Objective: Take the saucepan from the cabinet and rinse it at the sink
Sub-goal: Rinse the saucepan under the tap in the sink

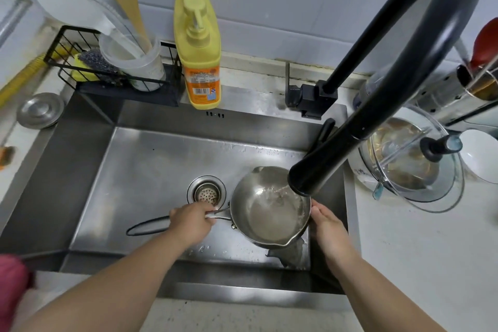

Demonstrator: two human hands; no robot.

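Saucepan (269,213): steel, held inside the sink (151,159) at its right side, just right of the drain (207,191). It is tilted toward the near side, so that water is seen spilling from the near pouring lip onto the sink floor. Water is also seen in the bowl.

Faucet (377,89): black, arched, mounted at the far right of the sink. Its head is placed over the far right rim of the saucepan, and a stream is delivered into the bowl.

Left hand (192,219): closed around the saucepan's handle (147,226), close to where it joins the bowl; the free end of the handle is seen projecting left.

Right hand (327,224): laid against the right outer wall of the saucepan. The fingers are seen extended along the rim; how firmly the pan is gripped cannot be told.

Soap bottle (199,43): yellow, pump-topped, stood upright on the far edge of the sink.

Rack (107,70): black wire, at the far left; a scourer (98,63) and a cup (134,62) of utensils are held in it.

Sink plug (40,110): steel disc, laid on the counter left of the sink.

Glass lid (412,162): set over a pot on the counter, right of the sink.
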